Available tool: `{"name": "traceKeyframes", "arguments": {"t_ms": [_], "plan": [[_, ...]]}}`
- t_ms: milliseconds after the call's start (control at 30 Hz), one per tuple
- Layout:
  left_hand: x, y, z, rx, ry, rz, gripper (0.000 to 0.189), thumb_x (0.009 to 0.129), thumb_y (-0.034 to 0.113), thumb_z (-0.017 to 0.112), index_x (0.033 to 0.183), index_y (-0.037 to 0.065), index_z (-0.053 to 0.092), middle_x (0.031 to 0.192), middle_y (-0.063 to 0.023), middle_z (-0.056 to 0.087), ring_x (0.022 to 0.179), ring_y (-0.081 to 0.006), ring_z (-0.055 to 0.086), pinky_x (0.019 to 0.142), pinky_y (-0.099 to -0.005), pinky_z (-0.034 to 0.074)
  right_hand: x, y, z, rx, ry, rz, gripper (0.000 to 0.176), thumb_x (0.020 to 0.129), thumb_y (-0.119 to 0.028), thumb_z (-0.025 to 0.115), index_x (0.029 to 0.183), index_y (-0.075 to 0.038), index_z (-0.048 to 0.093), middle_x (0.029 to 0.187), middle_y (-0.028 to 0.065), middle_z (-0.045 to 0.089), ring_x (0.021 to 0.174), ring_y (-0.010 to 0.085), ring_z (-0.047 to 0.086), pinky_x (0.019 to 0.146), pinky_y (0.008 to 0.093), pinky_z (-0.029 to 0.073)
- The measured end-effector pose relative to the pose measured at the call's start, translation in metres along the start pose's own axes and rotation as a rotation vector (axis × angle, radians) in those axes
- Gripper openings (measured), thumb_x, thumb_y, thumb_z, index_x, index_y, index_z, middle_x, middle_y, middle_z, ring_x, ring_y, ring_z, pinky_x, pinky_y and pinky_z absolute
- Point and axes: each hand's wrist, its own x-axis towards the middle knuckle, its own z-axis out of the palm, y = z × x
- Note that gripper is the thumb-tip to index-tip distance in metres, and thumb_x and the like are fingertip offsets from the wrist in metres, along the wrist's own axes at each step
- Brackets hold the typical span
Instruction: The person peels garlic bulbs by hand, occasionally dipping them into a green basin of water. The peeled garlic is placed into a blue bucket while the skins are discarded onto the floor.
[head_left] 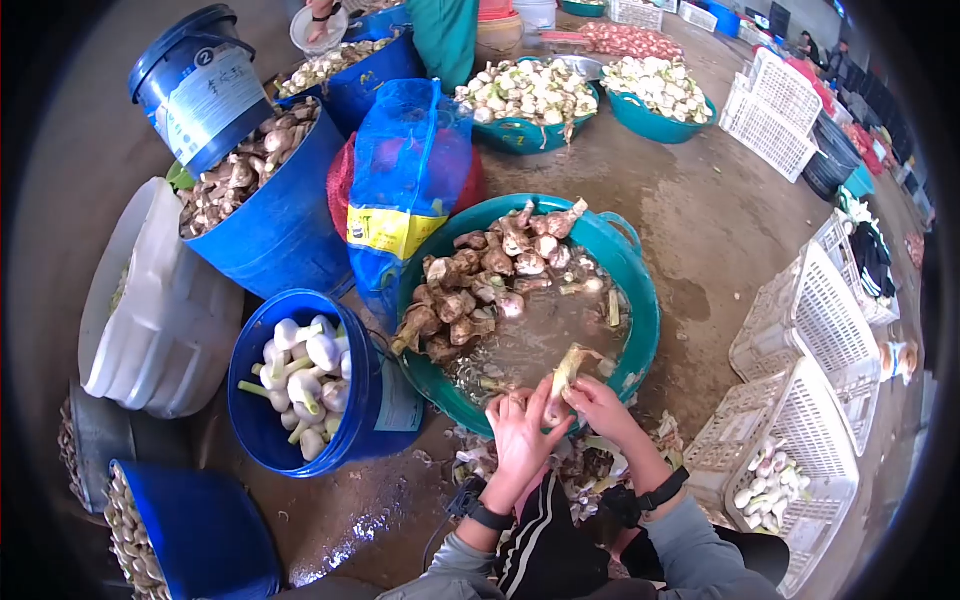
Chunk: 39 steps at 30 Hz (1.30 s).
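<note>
Over the near rim of a green tub [648, 330], my left hand [520, 430] and my right hand [600, 405] are both closed on one garlic bulb [563, 385]. Its pale stem points up and away from me, and a loose strip of skin sticks out toward the right hand. My fingers partly hide the bulb. Inside the tub, muddy unpeeled garlic bulbs [490, 265] are heaped at the left and back, beside murky water [545, 330] with bits of stem floating in it.
A blue bucket [370, 400] of peeled white garlic [305, 375] stands at left. Behind it is a blue barrel [290, 220] of unpeeled bulbs. White crates [810, 390] stand at right. Peelings [590, 465] lie below my hands. Another person's green-clad leg [445, 40] is at the back.
</note>
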Motion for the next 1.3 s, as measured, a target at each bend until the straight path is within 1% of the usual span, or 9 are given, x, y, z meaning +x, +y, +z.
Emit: {"name": "traceKeyframes", "arguments": {"t_ms": [267,400,467,533,600,700,733,1067,1300], "plan": [[-0.003,0.007,0.004,-0.019,0.084,-0.024,0.07,0.063,0.025,0.078,0.126,0.014,0.05,0.103,-0.012,0.05,0.097,-0.03,0.046,0.087,-0.042,0.033,-0.005,-0.02,0.011,-0.437,0.14,-0.117,0.015,0.085,-0.007,0.053,0.095,0.002,0.059,0.084,0.0053,0.059,0.077,0.015,0.056,0.069,0.027,0.045],[0.0,0.001,-0.007,-0.081,-0.016,0.037,0.07,0.065,0.024,0.078,0.127,0.012,0.048,0.107,-0.01,0.051,0.1,-0.0257,0.049,0.088,-0.0399,0.036,-0.006,-0.021,0.013,0.137,0.195,0.017,0.015,0.086,-0.006,0.052,0.098,-0.001,0.061,0.07,-0.003,0.053,0.059,0.0056,0.049,0.054,0.0208,0.041],[-0.001,-0.017,0.0,-0.988,-0.14,-0.209,0.064,0.073,0.018,0.075,0.128,0.008,0.044,0.11,-0.0087,0.05,0.103,-0.0198,0.049,0.091,-0.0347,0.039,-0.007,-0.032,-0.003,0.135,0.094,0.038,0.018,0.088,-0.005,0.051,0.102,-0.002,0.062,0.068,-0.0033,0.05,0.057,0.0046,0.048,0.053,0.0196,0.04],[0.0,-0.025,-0.011,-1.344,-0.077,-0.469,0.06,0.077,0.015,0.071,0.127,0.006,0.038,0.116,-0.0083,0.048,0.108,-0.017,0.048,0.094,-0.0304,0.038,-0.003,-0.023,-0.031,-0.102,0.155,0.055,0.021,0.09,-0.005,0.049,0.106,-0.005,0.062,0.075,0.0022,0.055,0.064,0.0104,0.053,0.062,0.0235,0.045],[0.001,-0.032,-0.012,-0.924,0.044,-0.363,0.056,0.077,0.016,0.071,0.123,0.005,0.041,0.118,-0.0084,0.048,0.109,-0.0168,0.047,0.095,-0.0313,0.038,0.003,-0.011,-0.034,-1.342,0.291,-0.483,0.024,0.089,-0.008,0.051,0.11,-0.005,0.06,0.093,0.0122,0.059,0.087,0.0228,0.057,0.081,0.0325,0.045],[-0.004,-0.033,0.008,-1.009,-0.104,-0.342,0.056,0.075,0.014,0.072,0.123,0.005,0.043,0.118,-0.0089,0.048,0.11,-0.0187,0.047,0.096,-0.0316,0.036,0.01,-0.007,-0.005,-0.597,0.106,-0.36,0.03,0.09,-0.018,0.053,0.114,0.001,0.055,0.111,0.0149,0.058,0.107,0.0245,0.053,0.094,0.0329,0.039],[-0.007,-0.031,0.011,-1.104,-0.181,-0.377,0.056,0.075,0.012,0.072,0.123,0.005,0.044,0.118,-0.0093,0.047,0.111,-0.0191,0.046,0.097,-0.0315,0.036,0.011,-0.019,0.005,0.029,-0.017,0.084,0.03,0.093,-0.021,0.051,0.111,0.002,0.056,0.105,0.0086,0.06,0.098,0.0148,0.054,0.09,0.0301,0.041],[-0.003,-0.009,-0.002,-0.431,0.0,-0.125,0.063,0.07,0.009,0.075,0.125,0.004,0.045,0.118,-0.0168,0.043,0.105,-0.0311,0.044,0.09,-0.0409,0.038,0.015,-0.025,0.021,-0.137,0.147,-0.177,0.02,0.084,-0.006,0.053,0.099,0.006,0.059,0.099,0.0119,0.056,0.082,0.0181,0.056,0.074,0.028,0.045],[-0.002,-0.004,-0.009,-1.683,-0.13,-0.604,0.062,0.089,0.031,0.052,0.139,0.01,0.022,0.128,-0.0127,0.044,0.11,-0.0227,0.05,0.087,-0.0341,0.043,0.006,-0.028,0.017,0.479,0.115,0.16,0.017,0.088,-0.012,0.048,0.094,0.0,0.059,0.075,-0.0008,0.056,0.065,0.0058,0.05,0.057,0.0207,0.039]]}}
